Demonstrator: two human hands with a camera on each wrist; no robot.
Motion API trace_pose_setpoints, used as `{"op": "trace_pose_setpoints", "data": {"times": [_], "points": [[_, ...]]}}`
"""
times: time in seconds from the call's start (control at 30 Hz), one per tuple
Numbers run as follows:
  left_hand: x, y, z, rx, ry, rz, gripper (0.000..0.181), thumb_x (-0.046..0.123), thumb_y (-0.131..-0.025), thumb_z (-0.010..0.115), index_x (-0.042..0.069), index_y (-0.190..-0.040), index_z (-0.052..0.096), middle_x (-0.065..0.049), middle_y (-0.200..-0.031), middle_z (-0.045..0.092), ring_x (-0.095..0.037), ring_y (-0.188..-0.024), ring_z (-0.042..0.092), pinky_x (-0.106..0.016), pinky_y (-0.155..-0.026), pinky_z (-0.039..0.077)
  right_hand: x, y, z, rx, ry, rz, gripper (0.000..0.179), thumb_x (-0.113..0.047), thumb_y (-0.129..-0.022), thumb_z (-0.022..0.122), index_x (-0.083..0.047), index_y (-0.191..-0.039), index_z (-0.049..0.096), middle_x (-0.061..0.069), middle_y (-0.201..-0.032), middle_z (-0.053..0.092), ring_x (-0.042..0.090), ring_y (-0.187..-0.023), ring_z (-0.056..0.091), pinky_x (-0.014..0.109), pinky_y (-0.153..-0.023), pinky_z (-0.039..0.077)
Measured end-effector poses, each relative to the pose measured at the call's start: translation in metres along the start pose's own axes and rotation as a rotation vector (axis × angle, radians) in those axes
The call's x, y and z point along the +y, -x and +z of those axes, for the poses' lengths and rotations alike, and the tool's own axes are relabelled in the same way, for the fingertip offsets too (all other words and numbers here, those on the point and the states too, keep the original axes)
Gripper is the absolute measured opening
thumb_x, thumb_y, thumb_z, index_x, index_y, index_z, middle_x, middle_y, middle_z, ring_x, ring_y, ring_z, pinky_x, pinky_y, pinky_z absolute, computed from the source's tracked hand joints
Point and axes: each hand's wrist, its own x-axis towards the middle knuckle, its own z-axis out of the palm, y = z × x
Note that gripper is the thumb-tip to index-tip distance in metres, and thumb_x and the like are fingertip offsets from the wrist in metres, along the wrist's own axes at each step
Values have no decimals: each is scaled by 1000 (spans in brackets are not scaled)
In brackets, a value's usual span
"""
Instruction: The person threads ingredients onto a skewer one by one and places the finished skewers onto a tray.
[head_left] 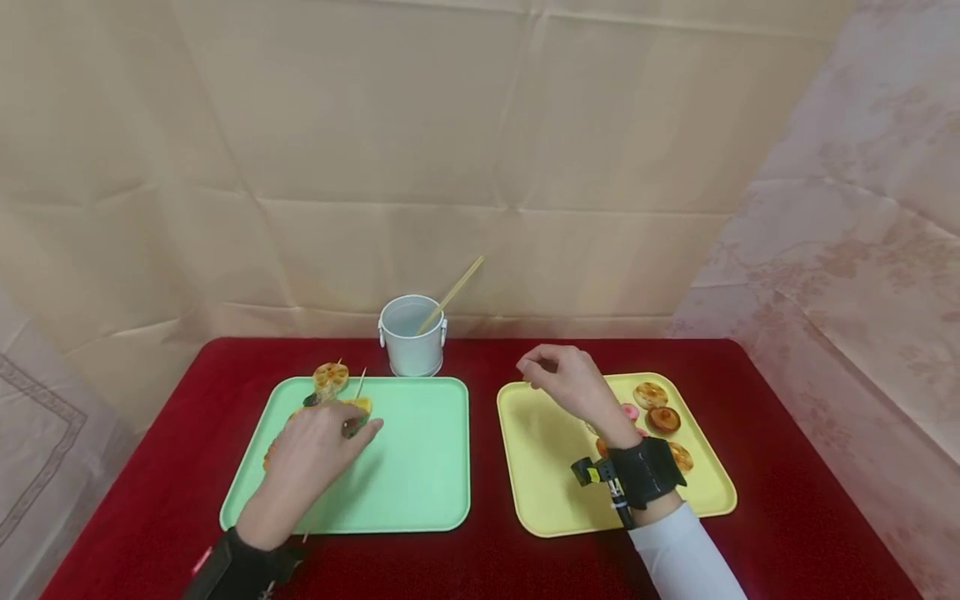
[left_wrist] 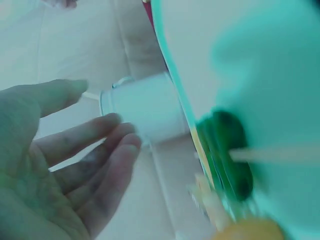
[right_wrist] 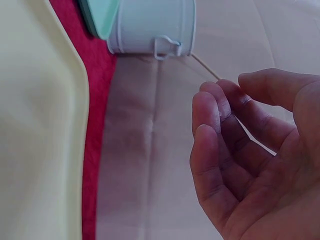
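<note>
My left hand (head_left: 318, 446) is loosely bent, thumb apart, holding nothing, over the smooth mint-green tray (head_left: 412, 475). Round green food slices on a thin wooden stick (left_wrist: 236, 177) are there, close by. My right hand (head_left: 572, 382), softly curled and holding nothing, is above the smooth yellow tray (head_left: 543, 483).

The table (head_left: 491, 458) before me is draped in deep red, and a white bucket (head_left: 415, 354) stands on it. Close in front of the bucket lies a mint-green tray (head_left: 420, 467); right and forward of it, a yellow tray (head_left: 547, 467).
</note>
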Motion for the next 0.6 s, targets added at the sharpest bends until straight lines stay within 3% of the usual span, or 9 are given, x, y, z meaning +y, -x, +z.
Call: {"op": "trace_pose_setpoints", "data": {"times": [0.13,0.23,0.43,0.6], "points": [[12,-15,10,26,80,-9,20,27,-91,79,8,-96,82,-9,-97,75,-28,-88,70,-46,-71,55,-5,-10,-6,-7,24,-4,20,-26,-102,65,-11,-105,78,3,-87,75,18,-81,67,37,-74,53],[20,-23,18,33,160,-42,19,27,-93,77,8,-96,81,-11,-101,74,-32,-95,69,-50,-79,54,-7,-22,-4,-6,61,-29,21,-25,-102,65,-10,-105,78,3,-87,74,19,-79,66,36,-71,53],[32,-30,33,98,275,-93,20,25,-94,76,7,-103,80,-13,-104,73,-32,-92,68,-47,-78,53,-13,-52,6,91,65,-88,22,-25,-102,63,-10,-102,79,1,-79,68,19,-72,57,34,-64,47],[38,-29,40,135,336,-138,24,25,-94,75,5,-108,79,-15,-105,72,-31,-91,69,-46,-77,56,-24,-77,17,185,48,-68,29,-27,-103,59,-6,-110,78,6,-89,72,22,-78,57,35,-70,47]]}}
